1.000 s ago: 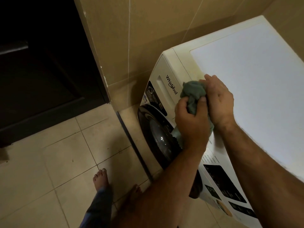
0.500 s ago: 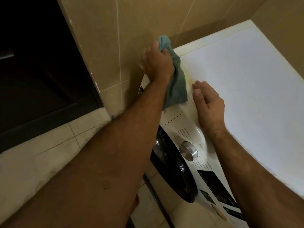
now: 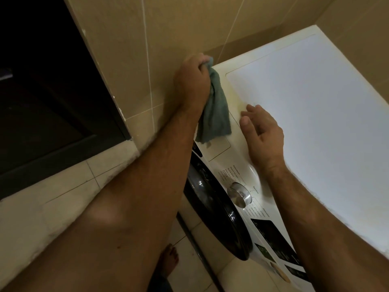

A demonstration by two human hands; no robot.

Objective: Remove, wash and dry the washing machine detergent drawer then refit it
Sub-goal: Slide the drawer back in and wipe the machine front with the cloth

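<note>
My left hand (image 3: 192, 77) grips a grey-green cloth (image 3: 214, 114) at the washing machine's far left top corner, beside the tiled wall. The cloth hangs down over the detergent drawer front (image 3: 219, 147), which sits flush in the white washing machine (image 3: 305, 114). Over the machine's front top edge, just right of the cloth, my right hand (image 3: 261, 131) lies with its fingers straight and holds nothing.
A silver dial (image 3: 240, 194) and a dark display sit on the control panel, with the dark round door (image 3: 219, 209) below. A beige tiled wall (image 3: 151, 49) runs close to the machine's left side. A dark doorway opens at the left. My bare foot (image 3: 169, 260) stands on the tiled floor.
One second ago both hands held the bunched cloth at the machine's front. My left hand has since carried it up to the top left corner, and my right hand has let go and settled on the top edge.
</note>
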